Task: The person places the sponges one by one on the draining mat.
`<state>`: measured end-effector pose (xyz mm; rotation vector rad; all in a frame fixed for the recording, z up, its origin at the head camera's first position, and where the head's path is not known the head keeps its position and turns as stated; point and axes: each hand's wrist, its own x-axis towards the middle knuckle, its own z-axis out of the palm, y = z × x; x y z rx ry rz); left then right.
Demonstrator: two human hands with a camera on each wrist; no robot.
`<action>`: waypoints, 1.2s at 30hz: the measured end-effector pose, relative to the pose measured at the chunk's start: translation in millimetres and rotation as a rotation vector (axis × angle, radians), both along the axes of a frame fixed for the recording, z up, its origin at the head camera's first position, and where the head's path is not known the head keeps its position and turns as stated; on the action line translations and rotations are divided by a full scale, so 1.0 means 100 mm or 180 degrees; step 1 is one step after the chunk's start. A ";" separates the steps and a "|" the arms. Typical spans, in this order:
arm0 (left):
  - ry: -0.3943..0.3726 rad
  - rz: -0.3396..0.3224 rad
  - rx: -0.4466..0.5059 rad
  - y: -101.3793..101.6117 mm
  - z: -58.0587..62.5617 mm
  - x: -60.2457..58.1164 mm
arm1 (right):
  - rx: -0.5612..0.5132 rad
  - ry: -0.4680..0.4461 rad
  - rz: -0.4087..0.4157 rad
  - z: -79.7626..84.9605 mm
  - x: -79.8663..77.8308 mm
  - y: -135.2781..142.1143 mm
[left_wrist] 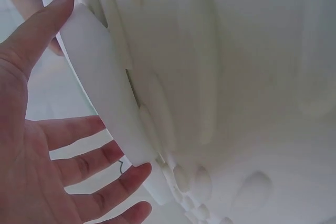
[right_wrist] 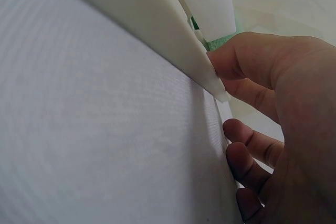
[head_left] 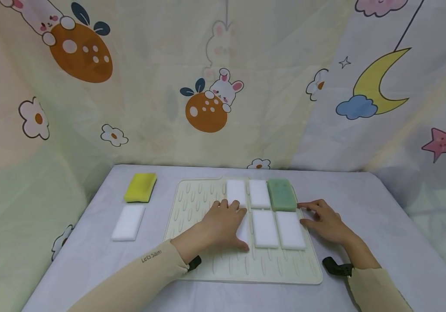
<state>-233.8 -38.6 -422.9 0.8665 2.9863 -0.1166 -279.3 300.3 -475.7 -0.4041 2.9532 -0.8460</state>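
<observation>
On a cream drying mat [head_left: 223, 271] with raised ridges lie several white sponges [head_left: 265, 229] and a green sponge [head_left: 282, 195], set close together in two rows. My left hand [head_left: 223, 223] is over a white sponge [left_wrist: 100, 77] in the near row, partly hiding it. Its thumb touches one end, and the spread fingers reach along the other side. My right hand [head_left: 326, 225] is at the mat's right edge, its index fingertip beside the green sponge and its thumb near the right-hand white sponge. In the right wrist view, the lower fingers bend loosely around nothing.
Left of the mat, a yellow sponge [head_left: 141, 187] with a dark underside lies behind another white sponge [head_left: 128, 222]. A white cloth [head_left: 148, 277] covers the table. Printed fabric [head_left: 148, 99] hangs behind the table and along both sides.
</observation>
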 end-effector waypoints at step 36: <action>0.0030 0.0101 0.0185 -0.30 0.08 0.00 | -0.0046 0.0110 0.0047 0.03 0.06 -0.01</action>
